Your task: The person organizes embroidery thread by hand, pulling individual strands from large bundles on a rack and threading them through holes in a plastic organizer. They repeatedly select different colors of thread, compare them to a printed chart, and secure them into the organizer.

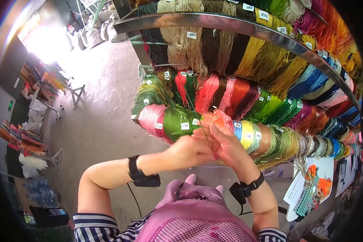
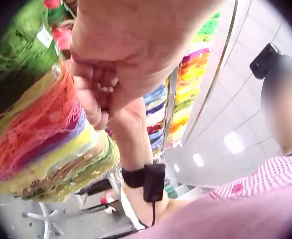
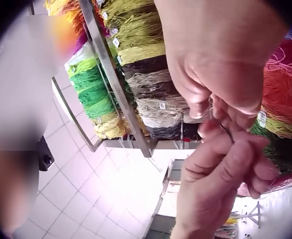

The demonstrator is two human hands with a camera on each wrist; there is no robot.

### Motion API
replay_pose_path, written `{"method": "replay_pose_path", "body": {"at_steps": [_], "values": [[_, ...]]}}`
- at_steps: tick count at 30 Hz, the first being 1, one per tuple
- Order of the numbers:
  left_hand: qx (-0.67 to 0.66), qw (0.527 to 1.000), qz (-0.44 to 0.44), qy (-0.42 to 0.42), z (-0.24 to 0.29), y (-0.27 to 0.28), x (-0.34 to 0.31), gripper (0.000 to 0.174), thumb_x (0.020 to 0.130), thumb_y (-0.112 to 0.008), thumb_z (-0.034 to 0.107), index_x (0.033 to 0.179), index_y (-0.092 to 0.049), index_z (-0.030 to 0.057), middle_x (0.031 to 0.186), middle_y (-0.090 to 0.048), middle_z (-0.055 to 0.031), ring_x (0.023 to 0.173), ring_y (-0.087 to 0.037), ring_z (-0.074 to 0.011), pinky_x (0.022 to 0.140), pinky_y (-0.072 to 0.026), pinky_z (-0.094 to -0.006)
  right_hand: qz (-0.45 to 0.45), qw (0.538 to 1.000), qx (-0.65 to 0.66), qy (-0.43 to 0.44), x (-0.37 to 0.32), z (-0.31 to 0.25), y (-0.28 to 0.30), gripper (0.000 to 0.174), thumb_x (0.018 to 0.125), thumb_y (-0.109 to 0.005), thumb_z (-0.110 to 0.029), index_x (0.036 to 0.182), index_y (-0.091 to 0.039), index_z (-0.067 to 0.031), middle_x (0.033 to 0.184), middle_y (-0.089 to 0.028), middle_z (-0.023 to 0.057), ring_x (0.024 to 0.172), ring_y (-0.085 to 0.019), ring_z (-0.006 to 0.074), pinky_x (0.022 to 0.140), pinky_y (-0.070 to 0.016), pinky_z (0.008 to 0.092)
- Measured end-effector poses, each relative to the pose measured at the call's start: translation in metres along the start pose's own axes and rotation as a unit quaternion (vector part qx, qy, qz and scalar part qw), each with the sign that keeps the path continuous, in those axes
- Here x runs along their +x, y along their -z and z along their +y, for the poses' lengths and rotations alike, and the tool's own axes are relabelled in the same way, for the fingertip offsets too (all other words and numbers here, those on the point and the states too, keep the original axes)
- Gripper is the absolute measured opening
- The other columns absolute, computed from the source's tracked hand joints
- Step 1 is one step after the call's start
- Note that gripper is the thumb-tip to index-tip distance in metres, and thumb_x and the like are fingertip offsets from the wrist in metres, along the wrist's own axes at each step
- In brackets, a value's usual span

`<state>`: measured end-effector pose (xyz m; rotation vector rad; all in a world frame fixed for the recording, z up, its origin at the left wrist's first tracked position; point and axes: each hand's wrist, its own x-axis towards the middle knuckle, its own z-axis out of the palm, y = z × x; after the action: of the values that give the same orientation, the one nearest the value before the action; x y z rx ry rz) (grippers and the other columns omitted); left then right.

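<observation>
A thin dark green thread [image 1: 194, 105] runs down from the hanging skeins to my two hands, which are close together in front of the rack. My left hand [image 1: 189, 152] pinches the thread between thumb and forefinger; a short dark piece of thread [image 3: 226, 130] shows at those fingertips in the right wrist view. My right hand [image 1: 228, 148] has its thumb raised and its fingers bent around the thread beside the left fingertips. Just behind the hands hang a green skein [image 1: 175, 121] with white number tags and a loose coral-pink skein [image 1: 218, 117].
Rows of coloured skeins [image 1: 246, 94] hang on a rack with a curved metal rail [image 1: 230, 21] above. At the right a white board [image 1: 326, 171] bears orange and teal thread. More skeins [image 1: 22, 139] hang on stands at the left, across the floor [image 1: 94, 109].
</observation>
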<state>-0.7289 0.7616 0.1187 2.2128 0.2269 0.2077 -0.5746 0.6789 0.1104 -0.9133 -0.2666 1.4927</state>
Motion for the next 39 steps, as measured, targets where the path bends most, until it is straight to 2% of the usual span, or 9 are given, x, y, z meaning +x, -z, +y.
{"method": "replay_pose_path", "body": {"at_steps": [3, 9, 15, 18, 21, 24, 29, 34, 39], "values": [[-0.061, 0.993, -0.059, 0.084, -0.005, 0.006, 0.0, 0.015, 0.088, -0.067, 0.017, 0.094, -0.07, 0.0035, 0.076, -0.068, -0.0059, 0.067, -0.064, -0.0111, 0.063, -0.052, -0.0286, -0.08, 0.993, 0.048, 0.069, -0.001, -0.005, 0.034, 0.022, 0.094, -0.062, -0.019, 0.105, -0.062, -0.0002, 0.064, -0.043, -0.006, 0.052, -0.037, 0.005, 0.051, -0.0311, 0.022], [-0.023, 0.992, -0.072, 0.102, -0.021, 0.03, 0.013, 0.015, 0.088, -0.068, 0.017, 0.094, -0.071, 0.0034, 0.079, -0.068, -0.0054, 0.068, -0.061, -0.0103, 0.062, -0.0485, -0.0275, 0.267, 0.935, -0.157, 0.175, -0.113, -0.011, 0.139, 0.006, 0.088, -0.067, -0.009, 0.089, -0.067, -0.0038, 0.064, -0.048, -0.0076, 0.052, -0.033, 0.0017, 0.048, -0.0209, 0.0205], [-0.089, 0.977, -0.192, 0.023, -0.014, -0.051, 0.043, 0.026, 0.092, -0.062, 0.015, 0.116, -0.065, 0.0048, 0.086, -0.069, -0.0065, 0.073, -0.066, -0.0106, 0.062, -0.0504, -0.0246, 0.638, 0.711, -0.148, 0.256, -0.363, 0.058, 0.304, 0.008, 0.088, -0.066, -0.018, 0.09, -0.066, -0.0108, 0.061, -0.046, -0.0083, 0.048, -0.037, 0.001, 0.041, -0.0237, 0.0191], [-0.176, 0.937, -0.249, 0.172, 0.011, -0.087, 0.076, 0.027, 0.092, -0.06, 0.016, 0.118, -0.063, 0.0076, 0.103, -0.069, -0.0076, 0.08, -0.069, -0.0131, 0.059, -0.0526, -0.025, 0.708, 0.548, 0.118, 0.429, -0.515, 0.106, 0.334, 0.015, 0.093, -0.059, -0.019, 0.097, -0.059, -0.0042, 0.094, -0.061, 0.0075, 0.085, -0.058, 0.0146, 0.076, -0.0505, 0.0266], [-0.205, 0.924, -0.282, 0.159, 0.025, -0.134, 0.12, 0.026, 0.096, -0.056, 0.017, 0.118, -0.063, 0.0075, 0.103, -0.068, -0.0033, 0.081, -0.069, -0.0116, 0.055, -0.0517, -0.0224, 0.652, 0.389, 0.205, 0.618, -0.635, 0.121, 0.343, 0.019, 0.098, -0.052, -0.018, 0.09, -0.053, -0.0014, 0.098, -0.058, 0.0128, 0.085, -0.054, 0.0187, 0.081, -0.0469, 0.0319], [-0.184, 0.94, -0.275, 0.089, 0.059, -0.196, 0.162, 0.025, 0.096, -0.057, 0.019, 0.117, -0.064, 0.0065, 0.1, -0.068, -0.0022, 0.077, -0.067, -0.0095, 0.055, -0.0478, -0.0209, 0.792, 0.4, -0.017, 0.461, -0.67, 0.088, 0.337, 0.014, 0.093, -0.06, -0.023, 0.089, -0.055, -0.0106, 0.073, -0.054, 0.0001, 0.057, -0.042, 0.006, 0.048, -0.0338, 0.0223], [-0.268, 0.904, -0.323, 0.08, 0.135, -0.319, 0.22, 0.027, 0.095, -0.057, 0.019, 0.117, -0.064, 0.004, 0.103, -0.068, -0.0025, 0.079, -0.065, -0.0084, 0.056, -0.0433, -0.0198, 0.747, 0.336, -0.488, 0.302, -0.542, 0.005, 0.359, 0.014, 0.092, -0.06, -0.009, 0.102, -0.066, -0.0007, 0.094, -0.067, 0.0059, 0.086, -0.061, 0.015, 0.083, -0.0471, 0.0275], [-0.348, 0.853, -0.333, 0.199, 0.175, -0.428, 0.253, 0.033, 0.095, -0.058, 0.019, 0.123, -0.058, 0.0012, 0.109, -0.065, -0.003, 0.083, -0.065, -0.0098, 0.057, -0.0415, -0.0198, 0.589, 0.64, -0.387, 0.307, -0.425, -0.026, 0.387, 0.011, 0.092, -0.058, -0.009, 0.1, -0.06, -0.0021, 0.081, -0.071, 0.0029, 0.059, -0.056, 0.0074, 0.053, -0.0448, 0.0231], [-0.448, 0.792, -0.323, 0.261, 0.178, -0.471, 0.285, 0.038, 0.094, -0.058, 0.02, 0.128, -0.051, 0.0035, 0.104, -0.064, -0.0016, 0.087, -0.064, -0.0104, 0.057, -0.0417, -0.0197, 0.547, 0.674, -0.417, 0.269, -0.383, -0.046, 0.423, 0.006, 0.086, -0.065, -0.008, 0.084, -0.066, -0.0022, 0.07, -0.064, 0.009, 0.06, -0.061, 0.0128, 0.056, -0.0479, 0.0316]]}}
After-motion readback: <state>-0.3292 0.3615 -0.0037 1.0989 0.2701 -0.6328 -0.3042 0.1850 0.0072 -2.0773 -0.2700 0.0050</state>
